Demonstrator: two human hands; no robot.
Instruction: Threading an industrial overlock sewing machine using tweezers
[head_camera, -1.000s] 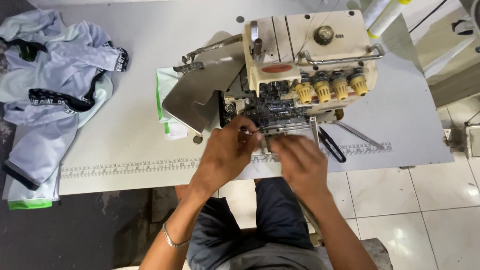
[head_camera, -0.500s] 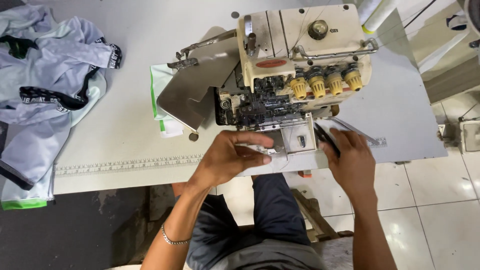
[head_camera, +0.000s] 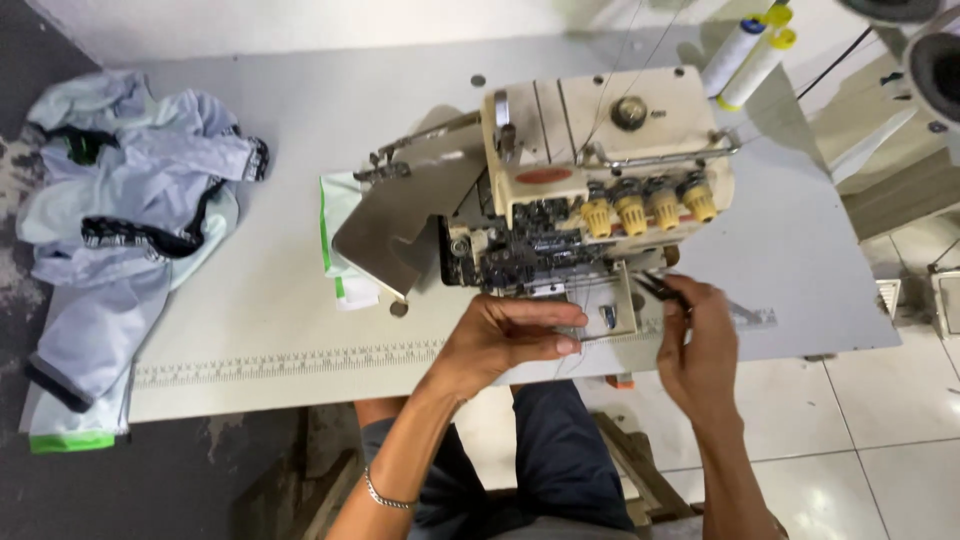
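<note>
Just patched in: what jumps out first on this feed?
A cream overlock sewing machine with four yellow knobs sits mid-table, both hands at its front: left hand by the needle plate, right hand holding a dark tool. A pile of pale garments lies far left.

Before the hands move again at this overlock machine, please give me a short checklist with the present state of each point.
1. Left hand rests at the front plate of the overlock sewing machine: ok.
2. Right hand grips a dark tool, seemingly tweezers: ok.
3. Fingers away from the needle: cannot tell, needle hidden.
4. Thread runs up from the machine top towards the cones: ok.
5. Grey garments lie apart at the table's left end: ok.
6. Machine switched off: cannot tell.
</note>
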